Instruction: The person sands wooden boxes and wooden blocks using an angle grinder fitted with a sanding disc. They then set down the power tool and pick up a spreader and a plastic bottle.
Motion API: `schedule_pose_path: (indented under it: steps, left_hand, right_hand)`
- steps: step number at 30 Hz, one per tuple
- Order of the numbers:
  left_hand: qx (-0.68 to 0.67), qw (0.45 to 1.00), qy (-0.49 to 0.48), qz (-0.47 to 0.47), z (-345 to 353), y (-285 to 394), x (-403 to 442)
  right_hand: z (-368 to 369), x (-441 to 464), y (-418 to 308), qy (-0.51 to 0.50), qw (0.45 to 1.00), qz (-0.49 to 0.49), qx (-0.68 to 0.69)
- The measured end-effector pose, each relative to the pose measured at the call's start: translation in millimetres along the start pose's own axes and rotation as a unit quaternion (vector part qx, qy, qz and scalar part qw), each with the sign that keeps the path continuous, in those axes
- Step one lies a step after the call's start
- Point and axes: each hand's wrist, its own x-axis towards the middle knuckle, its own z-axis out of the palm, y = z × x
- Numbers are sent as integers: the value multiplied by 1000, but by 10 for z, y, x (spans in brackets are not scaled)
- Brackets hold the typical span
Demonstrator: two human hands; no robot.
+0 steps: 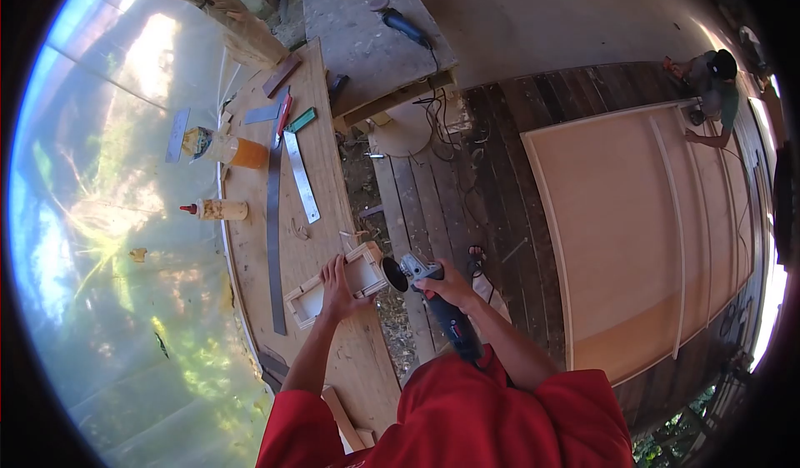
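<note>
My left hand (336, 291) grips a small rectangular wooden frame (373, 265) near its middle, fingers over the far rail and thumb on the near side. The frame lies at the edge of a plywood workbench (333, 210). My right hand (450, 288) is wrapped around an angle grinder (452, 325), near its silver gear head. The dark round disc (394, 275) of the grinder is at the frame's right end; whether it touches the wood I cannot tell. The fingers under the grinder are hidden.
On the bench lie a long dark metal strip (276, 243), a steel-bladed square (302, 176), a glue bottle (223, 210) and an orange-filled jar (248, 153). Another power tool (404, 28) rests on the far table. A large panel (625, 235) and another person (718, 93) are at right.
</note>
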Motion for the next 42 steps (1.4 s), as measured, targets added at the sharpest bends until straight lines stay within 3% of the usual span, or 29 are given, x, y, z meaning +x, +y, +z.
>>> schedule_pose_path:
  steps: [9, 11, 14, 27, 42]
  left_hand:
    - [-7, 1000, -20, -4, -34, 6, 4]
    - [-9, 1000, -23, -7, -43, 16, 18]
    - [-10, 1000, -27, -11, -35, 17, 9]
    - [8, 1000, -6, 1, -40, 46, 10]
    - [-14, 999, -31, -12, -70, 48, 17]
  right_hand:
    - [170, 356, -355, -11, 1000, -16, 8]
    - [223, 373, -409, 38, 997, -67, 12]
    - [236, 336, -527, -15, 997, -62, 49]
    - [76, -101, -115, -6, 999, 6, 35]
    - [287, 358, -598, 4, 997, -58, 51]
